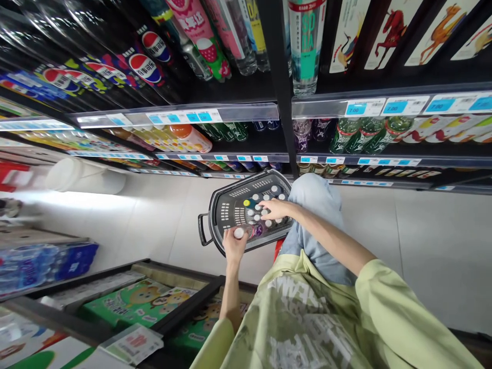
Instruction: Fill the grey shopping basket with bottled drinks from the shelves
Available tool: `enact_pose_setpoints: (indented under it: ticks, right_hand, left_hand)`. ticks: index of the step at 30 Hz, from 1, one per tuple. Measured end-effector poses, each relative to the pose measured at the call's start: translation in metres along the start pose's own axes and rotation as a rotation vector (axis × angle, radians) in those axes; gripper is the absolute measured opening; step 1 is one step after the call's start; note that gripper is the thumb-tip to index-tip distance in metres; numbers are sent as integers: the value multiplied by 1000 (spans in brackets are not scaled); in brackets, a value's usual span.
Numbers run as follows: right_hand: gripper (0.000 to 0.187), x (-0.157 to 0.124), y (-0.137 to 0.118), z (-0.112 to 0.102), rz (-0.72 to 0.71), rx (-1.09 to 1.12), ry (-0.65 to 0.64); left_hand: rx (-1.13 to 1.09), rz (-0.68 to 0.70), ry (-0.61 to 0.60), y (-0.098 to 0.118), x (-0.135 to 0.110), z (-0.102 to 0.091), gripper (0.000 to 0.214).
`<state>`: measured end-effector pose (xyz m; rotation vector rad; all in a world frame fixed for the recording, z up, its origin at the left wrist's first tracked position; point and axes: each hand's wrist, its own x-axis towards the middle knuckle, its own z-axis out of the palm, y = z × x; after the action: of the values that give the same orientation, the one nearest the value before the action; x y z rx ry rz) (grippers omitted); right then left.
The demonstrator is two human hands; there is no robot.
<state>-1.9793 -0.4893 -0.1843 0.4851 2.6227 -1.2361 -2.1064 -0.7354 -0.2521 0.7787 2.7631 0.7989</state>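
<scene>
A dark grey shopping basket [226, 205] stands on the floor, holding several upright bottles with white caps and one with a yellow cap [246, 203]. At the basket's near left side, my left hand [233, 247] is closed around a clear bottle [246, 232] with a white cap and a purple label; the bottle is tilted. My right hand [277, 209] reaches in over the bottles from the right. Its thumb and fingers are around a white-capped bottle [264, 212] in the middle of the group. The lower parts of the bottles are mostly hidden.
A drinks shelf [249, 110] runs along the far side, with large cola bottles [115, 61] at upper left. A white bucket [88, 176] and blue-wrapped packs [46, 264] are at left. Green boxes [126, 302] fill a near rack. My bent knee [315, 197] adjoins the basket.
</scene>
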Motion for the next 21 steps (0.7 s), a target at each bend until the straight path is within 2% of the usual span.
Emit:
enact_pose_setpoints:
  ticks: [5, 8, 11, 16, 21]
  right_hand:
    - [48, 2, 1, -1, 20, 37, -15]
    - [45, 3, 3, 0, 36, 87, -39]
    - [44, 4, 5, 1, 39, 87, -7]
    - [42, 4, 7, 4, 27, 82, 77]
    - [41, 4, 3, 3, 46, 81, 45]
  left_hand:
    - [83, -92, -35, -56, 7, -1, 28]
    - [141, -173, -66, -85, 11, 8, 29]
    - [201, -226, -144, -106, 16, 19, 30]
    - [250, -218, -299, -115, 28, 46, 32]
    - [261, -215, -380, -112, 39, 75, 29]
